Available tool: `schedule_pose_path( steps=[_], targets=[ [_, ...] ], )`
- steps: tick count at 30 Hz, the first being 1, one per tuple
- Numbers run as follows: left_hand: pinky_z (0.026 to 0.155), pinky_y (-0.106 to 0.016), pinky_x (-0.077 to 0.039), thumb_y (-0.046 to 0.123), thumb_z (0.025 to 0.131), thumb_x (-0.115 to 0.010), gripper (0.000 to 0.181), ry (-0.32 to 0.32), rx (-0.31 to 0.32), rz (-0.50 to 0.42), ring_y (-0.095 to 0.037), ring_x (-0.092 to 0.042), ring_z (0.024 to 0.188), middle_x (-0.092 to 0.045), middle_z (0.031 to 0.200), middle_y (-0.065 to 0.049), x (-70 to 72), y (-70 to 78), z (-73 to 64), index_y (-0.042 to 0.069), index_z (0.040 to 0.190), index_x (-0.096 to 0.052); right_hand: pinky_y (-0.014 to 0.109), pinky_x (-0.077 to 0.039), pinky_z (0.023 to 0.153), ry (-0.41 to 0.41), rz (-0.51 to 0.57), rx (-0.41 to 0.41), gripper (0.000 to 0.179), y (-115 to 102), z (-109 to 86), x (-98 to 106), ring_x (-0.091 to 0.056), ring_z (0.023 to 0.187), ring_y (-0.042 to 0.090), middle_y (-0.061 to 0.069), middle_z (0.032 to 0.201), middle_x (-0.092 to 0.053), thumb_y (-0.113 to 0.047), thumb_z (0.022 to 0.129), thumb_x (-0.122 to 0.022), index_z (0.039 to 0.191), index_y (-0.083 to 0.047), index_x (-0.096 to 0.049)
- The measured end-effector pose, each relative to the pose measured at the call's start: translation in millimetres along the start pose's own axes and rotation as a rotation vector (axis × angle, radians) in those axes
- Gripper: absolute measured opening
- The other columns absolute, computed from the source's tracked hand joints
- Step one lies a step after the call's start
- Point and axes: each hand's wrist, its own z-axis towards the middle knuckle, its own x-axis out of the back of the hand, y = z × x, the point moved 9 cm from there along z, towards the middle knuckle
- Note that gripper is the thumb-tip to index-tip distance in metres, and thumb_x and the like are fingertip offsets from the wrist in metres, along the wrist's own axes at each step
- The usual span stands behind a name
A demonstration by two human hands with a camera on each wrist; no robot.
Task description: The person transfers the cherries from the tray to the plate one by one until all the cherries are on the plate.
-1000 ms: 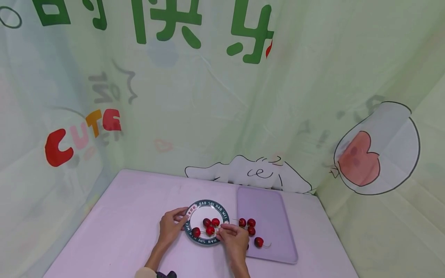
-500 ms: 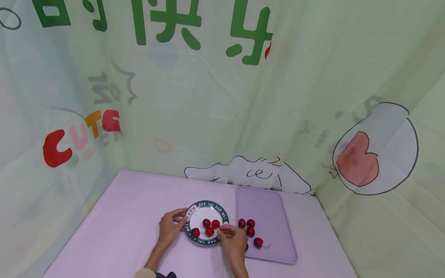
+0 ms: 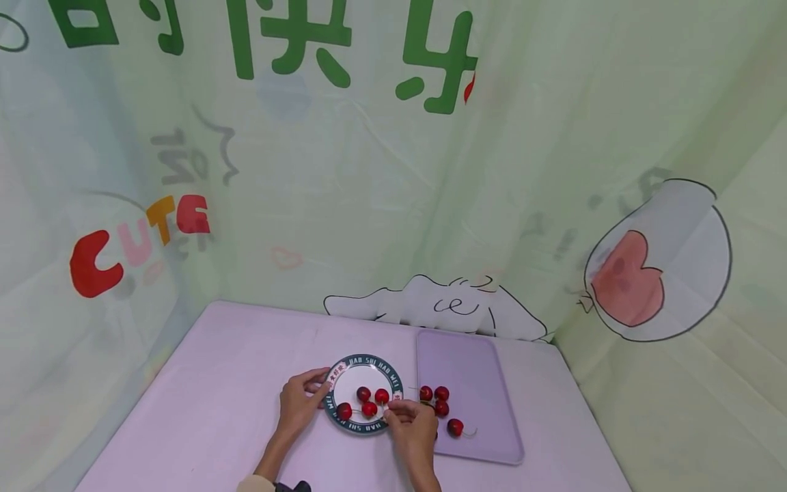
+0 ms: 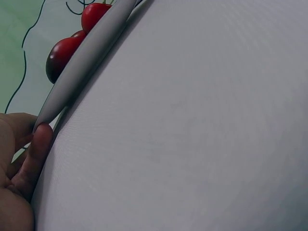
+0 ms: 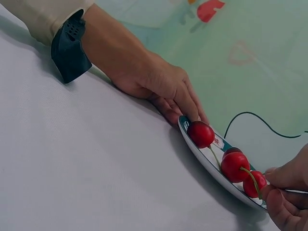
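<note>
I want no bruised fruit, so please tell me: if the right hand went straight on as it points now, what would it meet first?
Probably the nearest cherry on the plate, just ahead of the right hand. Depth is unclear, so a nearby stem might come first.

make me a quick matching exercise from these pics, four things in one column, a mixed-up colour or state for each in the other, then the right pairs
1. left hand
2. cherries
3. plate
4. tray

A. white centre, dark rim with lettering
B. plain pale purple, rectangular
C. gripping a rim
D. round and red, some with dark patches

Right pairs: 1-C, 2-D, 3-A, 4-B
</note>
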Motion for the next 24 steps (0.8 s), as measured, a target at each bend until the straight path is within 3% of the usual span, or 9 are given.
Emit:
schedule_pose_path(
  steps=[7, 11, 15, 19, 24],
  targets=[
    [0.059, -0.020, -0.062, 0.005, 0.097, -0.080, 0.034, 0.006, -0.013, 0.009, -0.009, -0.065, 0.080, -0.079, 0.109, -0.011, 0.2, 1.0, -0.6, 0.008, 0.131, -0.079, 0.016, -0.058, 0.062, 0.015, 0.014, 0.035, 0.014, 0.8, 0.8, 2.5, -0.070, 0.073, 0.013, 0.005, 0.088, -0.082, 0.001, 0.084, -0.089, 0.096, -0.007, -0.086],
    [0.059, -0.018, -0.062, 0.007, 0.097, -0.080, 0.035, 0.003, 0.016, 0.015, -0.008, -0.065, 0.079, -0.079, 0.110, -0.009, 0.5, -0.1, -0.8, 0.011, 0.132, -0.079, 0.017, -0.060, 0.063, 0.013, 0.038, 0.056, 0.015, 3.8, 3.2, 4.5, -0.071, 0.073, 0.013, 0.008, 0.090, -0.083, 0.001, 0.083, -0.089, 0.096, -0.006, -0.086],
    [0.059, -0.019, -0.062, 0.007, 0.098, -0.080, 0.035, -0.001, 0.015, 0.023, -0.009, -0.066, 0.079, -0.079, 0.110, -0.011, 1.2, 3.6, -2.0, 0.009, 0.133, -0.078, 0.013, -0.057, 0.063, 0.053, 0.031, 0.057, 0.017, 10.1, 8.2, 9.4, -0.070, 0.072, 0.011, 0.004, 0.089, -0.083, -0.001, 0.083, -0.091, 0.097, -0.010, -0.087],
    [0.060, -0.018, -0.061, 0.006, 0.099, -0.079, 0.036, -0.008, 0.020, 0.014, -0.011, -0.067, 0.081, -0.079, 0.112, -0.012, 1.2, 6.0, -3.3, 0.008, 0.134, -0.077, 0.013, -0.057, 0.061, 0.086, 0.047, 0.061, 0.016, 9.9, 11.0, 21.9, -0.070, 0.071, 0.012, 0.004, 0.087, -0.082, -0.002, 0.083, -0.091, 0.096, -0.010, -0.087],
    [0.059, -0.017, -0.061, 0.007, 0.099, -0.079, 0.034, -0.010, 0.008, 0.021, -0.010, -0.066, 0.081, -0.079, 0.111, -0.010, -0.1, 6.3, -4.1, 0.009, 0.133, -0.078, 0.017, -0.060, 0.062, 0.102, 0.089, 0.070, 0.014, -8.0, 5.4, 45.9, -0.070, 0.071, 0.010, 0.011, 0.089, -0.082, 0.000, 0.085, -0.089, 0.098, -0.002, -0.085]
  ],
)
